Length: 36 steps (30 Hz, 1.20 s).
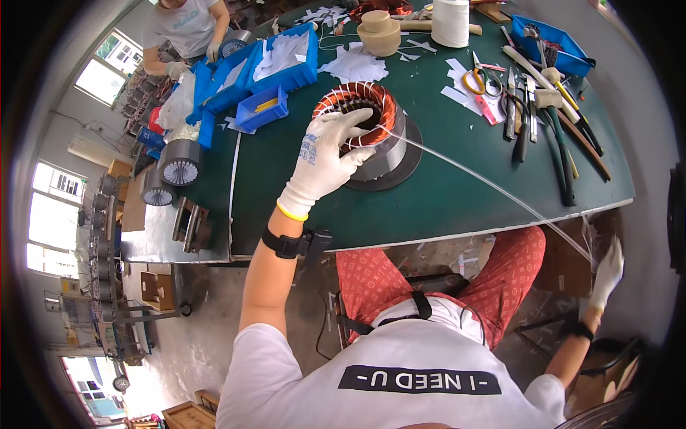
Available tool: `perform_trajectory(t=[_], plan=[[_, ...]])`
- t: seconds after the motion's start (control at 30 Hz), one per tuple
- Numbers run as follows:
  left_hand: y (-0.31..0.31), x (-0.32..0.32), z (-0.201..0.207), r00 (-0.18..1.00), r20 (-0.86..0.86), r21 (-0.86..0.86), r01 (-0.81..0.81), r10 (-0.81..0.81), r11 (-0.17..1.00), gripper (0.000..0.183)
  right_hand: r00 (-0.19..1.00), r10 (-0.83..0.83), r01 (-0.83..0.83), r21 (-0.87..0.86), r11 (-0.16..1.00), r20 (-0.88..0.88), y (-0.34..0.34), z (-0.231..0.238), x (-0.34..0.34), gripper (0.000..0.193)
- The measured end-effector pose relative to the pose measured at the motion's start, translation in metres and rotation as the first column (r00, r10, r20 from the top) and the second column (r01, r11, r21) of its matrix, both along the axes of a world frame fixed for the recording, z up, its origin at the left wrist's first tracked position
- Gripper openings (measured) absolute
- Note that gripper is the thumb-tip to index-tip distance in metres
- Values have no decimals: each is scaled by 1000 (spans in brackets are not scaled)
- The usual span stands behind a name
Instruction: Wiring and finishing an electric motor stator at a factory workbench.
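Observation:
A motor stator [395,151] with orange copper windings stands on a round dark base on the green table. White lacing cord is looped around its copper end coil. My left hand [325,151], in a white glove, grips the near left side of the coil, its fingers reaching over the central opening and the thumb lower on the rim. From the coil a white cord [493,187] runs taut down to the right, past the table's front edge. At its far end my gloved right hand [608,274] is closed on the cord, out beside the table; its fingers are partly blurred.
Blue bins [286,57] with white paper pieces stand at the back left. Scissors [482,80], pliers and a mallet [549,99] lie at the right. A cord spool [451,25] and tape rolls [379,34] stand behind. Another person [187,32] works at the far left near more stators [179,163].

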State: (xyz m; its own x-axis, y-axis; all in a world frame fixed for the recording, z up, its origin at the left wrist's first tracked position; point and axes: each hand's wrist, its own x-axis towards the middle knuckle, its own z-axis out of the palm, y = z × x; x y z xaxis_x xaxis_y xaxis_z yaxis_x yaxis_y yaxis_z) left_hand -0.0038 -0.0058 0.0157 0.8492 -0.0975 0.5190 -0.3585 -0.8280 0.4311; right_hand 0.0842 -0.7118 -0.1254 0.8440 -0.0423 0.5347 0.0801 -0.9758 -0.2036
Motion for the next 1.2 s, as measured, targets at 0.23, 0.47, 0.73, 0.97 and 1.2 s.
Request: perform_trajectory(t=[0.23, 0.47, 0.73, 0.97, 1.2], plan=[[5, 1, -2, 998, 55, 111, 0, -6, 994, 63, 808, 547, -208, 763, 612, -219, 288, 72, -36, 21], [-3, 2, -8, 997, -81, -98, -7, -1, 995, 62, 562, 827, -550, 734, 399, -30, 518, 133, -5, 36], [-2, 1, 0, 1000, 1, -13, -1, 1, 1000, 55, 144, 974, 228, 964, 139, -174, 465, 110, -65, 18], [-4, 11, -11, 966, 248, 117, 50, -78, 992, 32, -61, 912, -283, 869, -406, 406, 514, 150, -20, 18], [0, 10, -1, 983, 178, 197, 9, -45, 980, 35, -15, 963, -320, 911, -260, 270, 505, 86, -42, 19]])
